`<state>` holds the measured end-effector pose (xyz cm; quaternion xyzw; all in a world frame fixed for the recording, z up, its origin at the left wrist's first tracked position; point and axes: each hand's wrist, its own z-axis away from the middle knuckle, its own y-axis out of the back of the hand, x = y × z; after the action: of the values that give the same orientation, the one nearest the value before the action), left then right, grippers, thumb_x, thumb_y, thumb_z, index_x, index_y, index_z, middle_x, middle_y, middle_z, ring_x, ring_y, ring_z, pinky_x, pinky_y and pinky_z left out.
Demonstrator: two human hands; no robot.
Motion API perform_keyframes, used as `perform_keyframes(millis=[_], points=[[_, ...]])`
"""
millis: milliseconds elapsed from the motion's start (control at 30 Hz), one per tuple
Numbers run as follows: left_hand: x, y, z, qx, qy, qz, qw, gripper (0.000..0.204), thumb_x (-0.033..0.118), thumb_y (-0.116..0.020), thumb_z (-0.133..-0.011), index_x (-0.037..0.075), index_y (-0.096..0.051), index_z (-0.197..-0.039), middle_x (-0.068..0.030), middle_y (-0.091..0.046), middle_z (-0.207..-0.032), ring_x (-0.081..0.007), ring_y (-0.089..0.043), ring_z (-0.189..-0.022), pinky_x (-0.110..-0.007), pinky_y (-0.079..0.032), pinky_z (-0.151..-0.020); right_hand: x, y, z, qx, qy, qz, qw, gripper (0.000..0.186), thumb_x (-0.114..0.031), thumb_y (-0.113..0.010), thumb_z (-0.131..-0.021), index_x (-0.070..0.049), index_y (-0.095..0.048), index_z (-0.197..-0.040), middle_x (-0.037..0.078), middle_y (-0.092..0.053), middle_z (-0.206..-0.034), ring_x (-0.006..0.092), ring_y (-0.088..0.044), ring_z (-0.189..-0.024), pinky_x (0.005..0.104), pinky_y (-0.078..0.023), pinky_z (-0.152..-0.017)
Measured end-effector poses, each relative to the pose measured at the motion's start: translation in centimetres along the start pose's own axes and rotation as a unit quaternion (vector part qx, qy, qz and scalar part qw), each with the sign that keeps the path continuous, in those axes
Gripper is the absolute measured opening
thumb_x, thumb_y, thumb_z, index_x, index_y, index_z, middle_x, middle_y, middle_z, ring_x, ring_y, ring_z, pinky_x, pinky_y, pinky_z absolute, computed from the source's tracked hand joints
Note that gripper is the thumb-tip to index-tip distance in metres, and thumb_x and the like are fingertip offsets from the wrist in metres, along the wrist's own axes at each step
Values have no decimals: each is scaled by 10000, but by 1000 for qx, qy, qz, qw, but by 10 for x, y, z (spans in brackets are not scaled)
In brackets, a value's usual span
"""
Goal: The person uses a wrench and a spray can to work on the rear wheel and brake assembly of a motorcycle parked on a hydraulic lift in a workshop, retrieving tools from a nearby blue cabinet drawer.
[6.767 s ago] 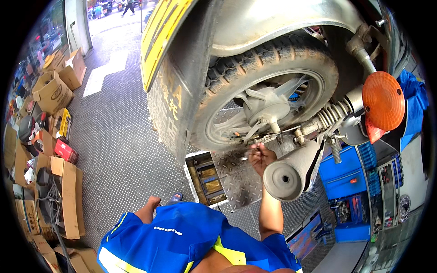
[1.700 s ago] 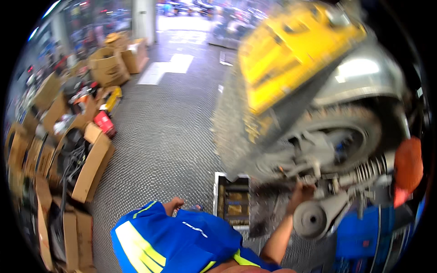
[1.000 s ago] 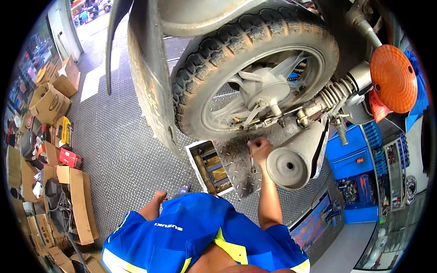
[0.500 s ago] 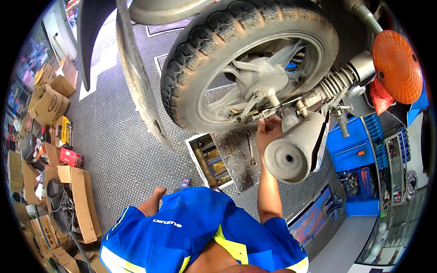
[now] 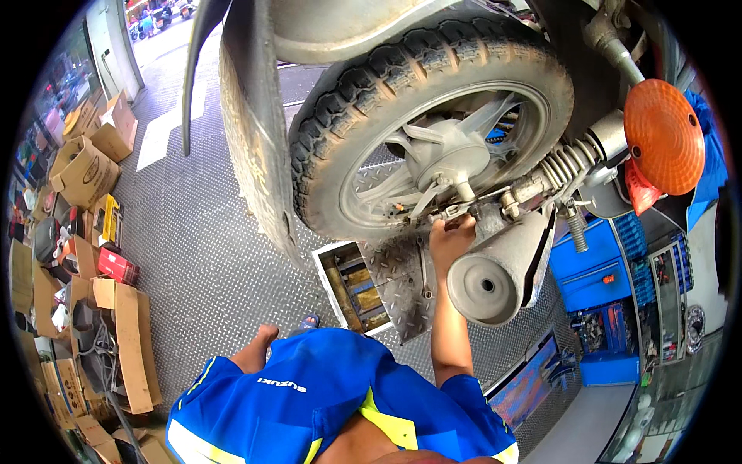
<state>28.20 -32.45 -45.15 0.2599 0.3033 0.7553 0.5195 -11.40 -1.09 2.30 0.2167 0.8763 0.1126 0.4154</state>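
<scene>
The right hand (image 5: 452,232) reaches up from below to a small grey metal fitting (image 5: 456,207) just under the axle end of a rear motorcycle wheel with a black knobbly tyre and grey cast spokes (image 5: 444,155). Its fingers are bent at the fitting's lower side, but whether this grip is clamped on it or only touching, I cannot tell. The forearm comes up just left of a dusty grey cylindrical silencer (image 5: 487,288), probably because that side leaves a way in to the fitting, which sits between the spokes and the silencer. A slim silver metal wrench (image 5: 423,267) lies loose on a worn diamond-pattern steel plate (image 5: 398,309) beside the forearm, seemingly put there to stay within reach while the fingers work bare. The left hand (image 5: 267,333) hangs in front of the blue sleeve, well apart from the wheel, likely because one hand suits so tight a space; the state of its grip cannot be made out. A grey coil-spring shock absorber (image 5: 564,166) slants up to the right of the fitting.
</scene>
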Motion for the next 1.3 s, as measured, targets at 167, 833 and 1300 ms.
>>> perform_keyframes(millis=[167,833,1300], points=[[-9,-12,5,-36,-45,-52,997,232,197,-614,-844,79,-776,-962,-167,-737,-1070,-331,-714,-1027,-401,-586,-813,-19,-1,2,5,-11,69,998,314,-79,-647,-750,47,-463,-970,179,-608,-787,345,-644,-703,425,-509,-638],[-9,1,1,-49,42,126,990,269,286,-735,-812,65,-766,-961,-169,-720,-1115,-336,-693,-1073,-396,-577,-862,11,-1,0,126,-263,-490,822,125,-172,-646,-971,-91,-563,-1016,7,-589,-851,115,-572,-732,303,-537,-630],[-10,14,-7,-14,-34,33,999,230,254,-797,-791,60,-757,-907,-167,-726,-1060,-342,-718,-989,-409,-591,-807,64,4,102,-256,-60,433,862,425,-226,-740,-795,23,-589,-1105,303,-672,-1082,428,-660,-1043,508,-487,-953]])
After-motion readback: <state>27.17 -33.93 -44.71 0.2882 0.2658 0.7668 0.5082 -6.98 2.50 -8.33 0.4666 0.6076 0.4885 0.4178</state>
